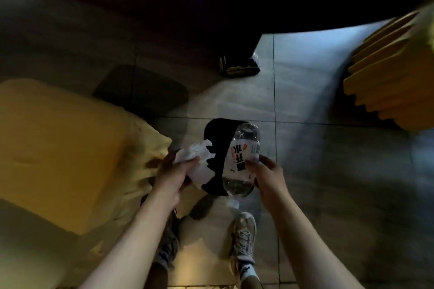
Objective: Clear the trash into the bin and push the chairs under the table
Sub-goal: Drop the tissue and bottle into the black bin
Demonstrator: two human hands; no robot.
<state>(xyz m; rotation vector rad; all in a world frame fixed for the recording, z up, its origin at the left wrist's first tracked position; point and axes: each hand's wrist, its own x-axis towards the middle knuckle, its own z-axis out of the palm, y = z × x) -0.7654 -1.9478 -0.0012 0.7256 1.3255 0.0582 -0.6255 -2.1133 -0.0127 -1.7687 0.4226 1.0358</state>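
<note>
I see both bare forearms reaching forward and down from the bottom edge, converging slightly. My left hand (172,172) is curled closed with its fingers wrapped around what it holds. My right hand (266,175) is also clenched in a grip, thumb toward the middle. My feet stand below, between the arms.

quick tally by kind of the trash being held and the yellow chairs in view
plastic bottle, right hand: 1
crumpled tissue, left hand: 1
yellow chairs, one on the left, one on the right: 2
total: 4
</note>
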